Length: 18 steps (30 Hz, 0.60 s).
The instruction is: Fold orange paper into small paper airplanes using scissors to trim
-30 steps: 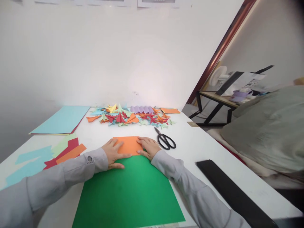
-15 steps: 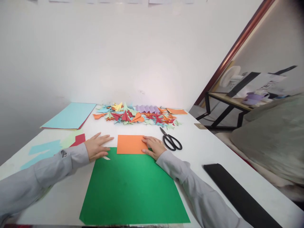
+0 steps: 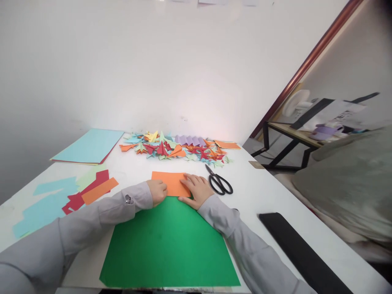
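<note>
A rectangular sheet of orange paper (image 3: 172,178) lies at the far edge of a large green sheet (image 3: 171,249). At its lower left corner my left hand (image 3: 157,192) is closed, with curled fingers gripping the paper's edge. My right hand (image 3: 198,190) rests on the right end with its fingers stretched out and thumb apart, fingertips pressing the paper flat. Black-handled scissors (image 3: 219,183) lie just beyond my right hand. An orange paper strip (image 3: 99,191) sits on red paper scraps (image 3: 88,188) to the left of my left hand.
Folded paper pieces (image 3: 162,149) in several colours are heaped along the wall. A light blue sheet stack (image 3: 88,145) lies at the back left, light blue scraps (image 3: 45,208) at the left. A long black object (image 3: 300,249) runs along the table's right side.
My left hand has moved right onto the orange paper and its fingers have closed. The orange strip now shows on the red scraps at the left. My right hand has stayed on the paper.
</note>
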### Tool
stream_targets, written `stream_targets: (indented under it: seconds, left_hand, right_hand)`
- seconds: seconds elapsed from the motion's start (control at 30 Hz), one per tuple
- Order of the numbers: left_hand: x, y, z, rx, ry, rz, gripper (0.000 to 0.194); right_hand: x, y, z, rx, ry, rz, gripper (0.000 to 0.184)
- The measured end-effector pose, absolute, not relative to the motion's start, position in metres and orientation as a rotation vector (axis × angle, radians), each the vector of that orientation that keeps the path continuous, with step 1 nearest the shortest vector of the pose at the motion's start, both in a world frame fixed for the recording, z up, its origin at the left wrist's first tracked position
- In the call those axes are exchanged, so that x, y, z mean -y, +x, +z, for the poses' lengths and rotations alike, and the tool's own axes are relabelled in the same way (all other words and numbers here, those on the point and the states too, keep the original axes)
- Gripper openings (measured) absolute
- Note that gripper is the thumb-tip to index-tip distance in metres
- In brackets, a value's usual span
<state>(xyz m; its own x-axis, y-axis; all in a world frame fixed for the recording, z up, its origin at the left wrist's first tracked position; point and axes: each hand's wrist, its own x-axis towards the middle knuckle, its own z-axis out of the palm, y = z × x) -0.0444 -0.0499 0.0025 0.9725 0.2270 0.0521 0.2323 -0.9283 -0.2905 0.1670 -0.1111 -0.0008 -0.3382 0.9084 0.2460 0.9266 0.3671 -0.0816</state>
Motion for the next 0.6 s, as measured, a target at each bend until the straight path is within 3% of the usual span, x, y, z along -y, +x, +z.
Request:
stream_targets:
  seconds: [0.07, 0.17, 0.33, 0.6]
  left_hand:
    - [0.047, -0.043, 0.008, 0.345, -2.82, -0.023, 0.015]
    - [0.04, -0.044, 0.025, 0.4, -2.844, -0.055, 0.02]
    - [0.026, -0.037, 0.048, 0.443, -2.842, -0.042, 0.021]
    - [0.013, -0.056, 0.033, 0.372, -2.711, -0.247, 0.028]
  right_hand:
    - [0.109, 0.161, 0.0, 2.403, -1.532, -0.249, 0.057]
    - [0.099, 0.146, 0.001, 2.462, -1.324, -0.412, 0.027]
    - [0.08, 0.124, 0.005, 2.433, -1.279, -0.583, 0.024]
    - [0.081, 0.14, 0.007, 2.363, -1.312, -0.514, 0.023]
